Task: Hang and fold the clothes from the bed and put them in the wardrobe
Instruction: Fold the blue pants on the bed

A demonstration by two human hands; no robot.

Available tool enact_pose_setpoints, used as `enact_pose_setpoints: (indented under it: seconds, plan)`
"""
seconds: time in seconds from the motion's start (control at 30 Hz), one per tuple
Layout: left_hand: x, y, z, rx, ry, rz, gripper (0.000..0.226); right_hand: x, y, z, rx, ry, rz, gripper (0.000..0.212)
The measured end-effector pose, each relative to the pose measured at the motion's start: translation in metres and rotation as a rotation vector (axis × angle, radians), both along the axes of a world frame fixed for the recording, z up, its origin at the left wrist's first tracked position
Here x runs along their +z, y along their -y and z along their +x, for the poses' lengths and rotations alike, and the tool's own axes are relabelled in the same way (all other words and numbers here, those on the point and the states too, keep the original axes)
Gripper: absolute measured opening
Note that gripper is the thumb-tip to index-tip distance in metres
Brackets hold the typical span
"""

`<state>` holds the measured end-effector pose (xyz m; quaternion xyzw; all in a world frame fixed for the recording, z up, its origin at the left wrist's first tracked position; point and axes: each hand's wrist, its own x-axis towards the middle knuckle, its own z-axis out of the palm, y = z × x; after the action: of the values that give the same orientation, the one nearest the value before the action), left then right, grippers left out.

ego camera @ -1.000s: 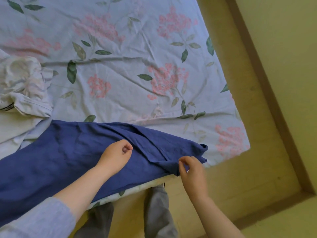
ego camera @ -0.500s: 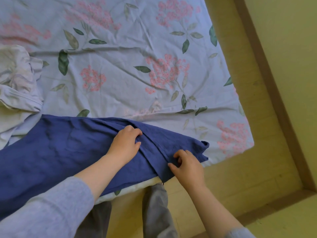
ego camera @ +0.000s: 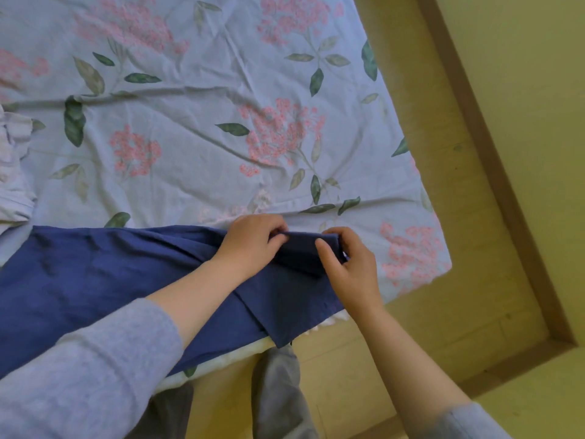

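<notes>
Gripping blue garment [ego camera: 95,274] end, left hand [ego camera: 250,242], right hand [ego camera: 351,267], fingers curled, floral bed [ego camera: 205,137]

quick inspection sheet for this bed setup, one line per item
surface: floral bed sheet, wrinkled, covering the bed out to its corner
job's things: blue garment laid along the near edge, right end doubled over; pale garment bunched at the left edge
clutter: nothing seen
grippers: left hand and right hand both pinch the blue garment's right end
cables: nothing seen
surroundings: wooden floor, skirting board, wall
</notes>
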<state>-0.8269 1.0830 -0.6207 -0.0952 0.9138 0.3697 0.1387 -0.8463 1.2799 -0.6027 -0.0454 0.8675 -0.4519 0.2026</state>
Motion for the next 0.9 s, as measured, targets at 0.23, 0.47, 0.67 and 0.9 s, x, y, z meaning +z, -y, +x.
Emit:
enact_pose_setpoints:
  seconds: [0.23, 0.47, 0.67, 0.9]
  plan:
    - [-0.014, -0.001, -0.045, 0.144, 0.166, 0.005, 0.004, -0.033, -0.05, -0.026, 0.181, 0.024, 0.39, 0.017]
    - [-0.021, -0.02, -0.086, 0.022, 0.298, 0.119, 0.029, -0.042, -0.058, -0.034, -0.064, 0.161, 0.147, 0.022]
    - [-0.011, -0.018, -0.116, 0.133, 0.074, 0.362, 0.032, -0.038, -0.067, -0.02, -0.103, 0.078, 0.081, 0.022]
    - [-0.027, -0.042, -0.135, -0.003, 0.14, 0.123, 0.014, -0.05, -0.09, -0.037, -0.093, 0.176, 0.318, 0.047]
